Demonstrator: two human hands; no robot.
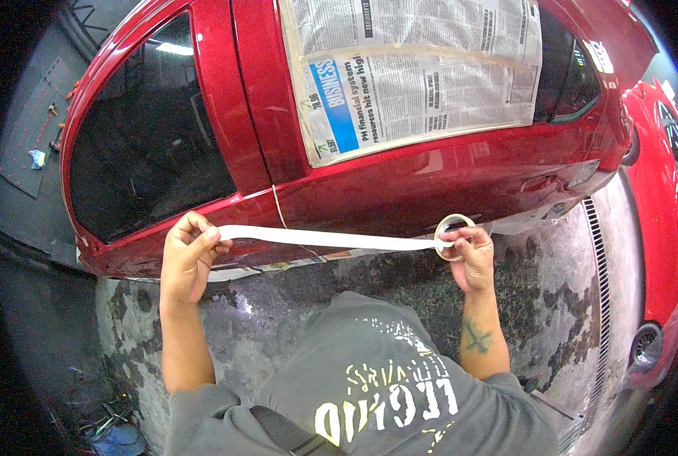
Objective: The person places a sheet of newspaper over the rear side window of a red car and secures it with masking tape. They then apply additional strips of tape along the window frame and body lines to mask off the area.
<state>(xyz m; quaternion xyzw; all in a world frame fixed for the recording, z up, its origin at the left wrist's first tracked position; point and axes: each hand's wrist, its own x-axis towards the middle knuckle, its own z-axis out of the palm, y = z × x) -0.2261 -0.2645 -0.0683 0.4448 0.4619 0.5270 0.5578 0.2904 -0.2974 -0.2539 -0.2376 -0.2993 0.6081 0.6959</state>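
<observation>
Between my two hands a pale strip of masking tape point(323, 239) is stretched nearly level. My left hand point(191, 254) pinches its free end between thumb and fingers. At the other end my right hand point(472, 257) grips the tape roll point(439, 242), with fingers through the ring. Just beyond the tape stands a glossy red car point(369, 178), its side toward me. Newspaper point(430, 91) covers one window, taped along its edges. A thin cord-like strip point(279, 209) hangs down a door seam behind the stretched tape.
The dark front window point(149, 137) is uncovered, as is the small rear pane point(574, 80). To the right is another red car point(662, 205), past a floor grate point(598, 266). The concrete floor point(232, 327) is stained. A blue object point(118, 439) lies at the lower left.
</observation>
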